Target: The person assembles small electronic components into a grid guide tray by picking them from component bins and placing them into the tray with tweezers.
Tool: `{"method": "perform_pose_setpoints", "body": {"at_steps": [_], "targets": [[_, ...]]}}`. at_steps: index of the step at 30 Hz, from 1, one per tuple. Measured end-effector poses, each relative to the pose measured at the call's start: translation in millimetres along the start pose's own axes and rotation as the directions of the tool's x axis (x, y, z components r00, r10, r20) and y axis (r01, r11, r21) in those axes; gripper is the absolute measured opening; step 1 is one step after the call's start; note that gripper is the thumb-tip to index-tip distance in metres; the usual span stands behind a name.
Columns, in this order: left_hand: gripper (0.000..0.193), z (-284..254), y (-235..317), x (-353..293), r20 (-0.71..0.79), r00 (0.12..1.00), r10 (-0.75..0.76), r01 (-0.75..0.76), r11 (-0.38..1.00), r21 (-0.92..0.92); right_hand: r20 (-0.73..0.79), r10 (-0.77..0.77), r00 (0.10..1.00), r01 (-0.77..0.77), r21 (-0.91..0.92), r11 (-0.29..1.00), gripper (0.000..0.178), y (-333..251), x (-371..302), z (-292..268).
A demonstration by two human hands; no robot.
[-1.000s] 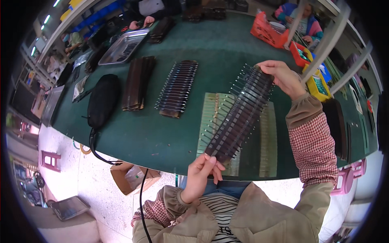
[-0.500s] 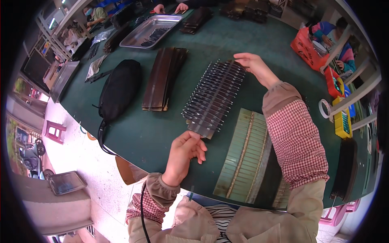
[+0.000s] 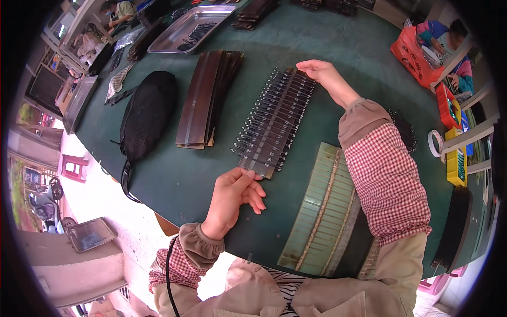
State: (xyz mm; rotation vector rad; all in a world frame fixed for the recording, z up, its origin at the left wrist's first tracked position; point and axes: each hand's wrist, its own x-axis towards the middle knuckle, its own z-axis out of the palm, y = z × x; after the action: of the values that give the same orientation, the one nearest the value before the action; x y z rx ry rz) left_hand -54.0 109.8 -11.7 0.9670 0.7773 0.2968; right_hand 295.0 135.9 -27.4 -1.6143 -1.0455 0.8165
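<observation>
A long brown strip card with rows of thin dark pieces, pale at their tips and sticking out on both sides, lies between my hands over the table. My left hand pinches its near end between thumb and forefinger, with the other fingers loosely curled. At the far end, my right hand grips the corner, its forefinger stretched along the edge and the thumb mostly hidden. To the right of the card, partly under my right sleeve, is a pale green ribbed board.
Left of the card, on the green table, are a stack of brown strips and a black pouch. A metal tray holds dark pieces farther back. At the right stand a red bag and a yellow bin. Other people sit beyond.
The card has tilted slightly and shifted a little left with both hands still at its ends. The whole view has also moved a little.
</observation>
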Motion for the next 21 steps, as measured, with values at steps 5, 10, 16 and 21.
{"method": "perform_pose_setpoints", "body": {"at_steps": [5, 10, 16, 21], "targets": [[0.023, 0, 2, 2, -0.004, 1.000, -0.025, 0.025, 0.999, 0.034, -0.019, -0.009, 1.000, 0.009, 0.032, 0.999, 0.031, 6, -2, 0], [0.024, 0, 4, 1, -0.010, 0.999, -0.046, 0.046, 0.997, 0.063, -0.055, -0.047, 0.997, 0.047, 0.005, 0.999, 0.031, 11, -3, 4], [0.027, 2, 1, -3, -0.001, 1.000, -0.009, 0.009, 0.997, 0.081, -0.232, -0.183, 0.955, 0.160, -0.116, 0.980, 0.029, 10, -6, 12], [0.027, 10, -9, -15, 0.012, 0.996, 0.085, -0.085, 0.992, 0.091, -0.263, -0.171, 0.949, 0.129, -0.170, 0.977, 0.029, -22, -36, -27]]}}
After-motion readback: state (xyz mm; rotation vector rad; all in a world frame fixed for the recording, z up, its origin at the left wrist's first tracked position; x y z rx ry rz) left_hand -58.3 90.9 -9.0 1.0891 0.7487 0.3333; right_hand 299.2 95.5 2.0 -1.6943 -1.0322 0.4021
